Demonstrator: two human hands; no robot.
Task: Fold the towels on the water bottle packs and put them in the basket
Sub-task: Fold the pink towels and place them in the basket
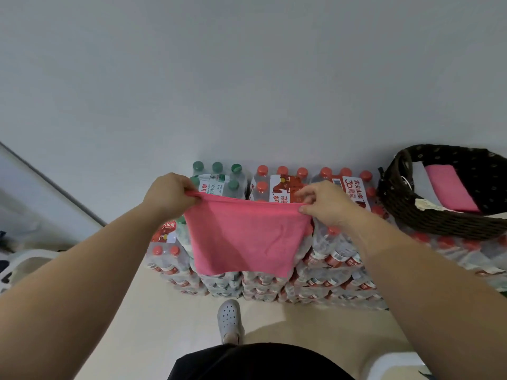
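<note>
Over the water bottle packs (pixel 329 259) by the wall (pixel 247 78), my left grip (pixel 167 194) and right grip (pixel 325 202) each pinch a top corner of the pink towel (pixel 244 237), stretched crosswise and hanging, with the basket (pixel 439 215) on the packs' right end, nearer my right.

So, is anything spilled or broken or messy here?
Nothing stands out. The left hand and right hand pinch the pink towel by its top corners, so it hangs straight over the water bottle packs. A folded pink towel lies flat in the basket. No spill shows.
</note>
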